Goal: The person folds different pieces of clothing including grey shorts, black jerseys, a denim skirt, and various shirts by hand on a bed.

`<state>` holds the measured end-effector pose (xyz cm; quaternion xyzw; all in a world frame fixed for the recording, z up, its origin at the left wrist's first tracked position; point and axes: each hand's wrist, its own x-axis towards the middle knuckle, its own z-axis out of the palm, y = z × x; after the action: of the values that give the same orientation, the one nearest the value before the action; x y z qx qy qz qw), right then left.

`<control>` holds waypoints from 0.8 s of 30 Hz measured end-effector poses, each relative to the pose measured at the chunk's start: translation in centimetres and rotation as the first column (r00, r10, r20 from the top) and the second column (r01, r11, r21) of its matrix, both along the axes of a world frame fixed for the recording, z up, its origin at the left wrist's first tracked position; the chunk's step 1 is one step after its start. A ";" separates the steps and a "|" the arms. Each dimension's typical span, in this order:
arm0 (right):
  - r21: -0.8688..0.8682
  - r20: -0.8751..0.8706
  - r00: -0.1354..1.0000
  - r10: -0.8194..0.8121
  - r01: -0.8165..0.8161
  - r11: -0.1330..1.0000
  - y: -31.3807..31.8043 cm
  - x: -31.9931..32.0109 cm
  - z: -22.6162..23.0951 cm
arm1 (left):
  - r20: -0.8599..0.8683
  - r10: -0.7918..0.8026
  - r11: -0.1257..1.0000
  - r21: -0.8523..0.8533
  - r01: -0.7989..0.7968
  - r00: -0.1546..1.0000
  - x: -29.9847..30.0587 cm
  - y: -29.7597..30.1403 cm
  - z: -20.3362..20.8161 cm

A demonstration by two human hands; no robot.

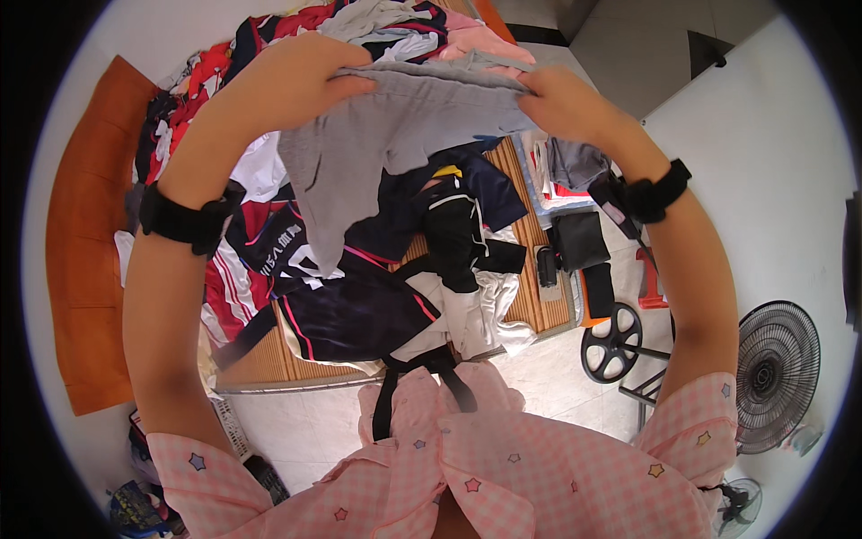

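Note:
A pair of grey pants [359,135] hangs stretched between my two hands, raised above the clothes at the far side. My left hand [310,83] pinches one end of the waist edge, and my right hand [567,103] grips the other end. One leg droops lower on the left; the rest falls in loose folds. Beneath the pants lie a dark navy garment with pink trim [355,310], a black garment with white piping [453,229] and a crumpled white garment [492,310].
A big heap of mixed clothes [211,76] covers the far left. Folded clothes [575,166] and a black pouch [579,240] sit on the right of the wooden slatted table [310,370]. An orange panel [94,242] stands left; a black fan [778,373] stands right.

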<state>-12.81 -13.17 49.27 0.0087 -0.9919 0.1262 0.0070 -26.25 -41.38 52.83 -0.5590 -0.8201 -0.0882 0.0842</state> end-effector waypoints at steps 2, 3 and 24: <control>0.074 -0.022 1.000 -0.001 0.002 0.997 -0.5 -0.2 0.9 | 0.043 -0.068 0.997 0.037 0.067 0.997 0.1 -0.1 0.8; 0.110 -0.043 0.999 0.023 -0.018 0.994 -0.8 -0.3 1.5 | 0.060 -0.036 0.999 0.008 0.035 0.998 0.2 -0.2 1.2; -0.136 -0.476 0.879 0.027 -0.104 0.985 -8.6 -3.1 -0.9 | -0.115 -0.038 0.999 0.014 0.040 0.993 2.6 -0.5 5.8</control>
<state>-15.91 -21.76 48.37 0.0721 -0.9463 0.1982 0.2449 -23.62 -41.86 58.65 -0.5785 -0.8020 -0.0645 0.1339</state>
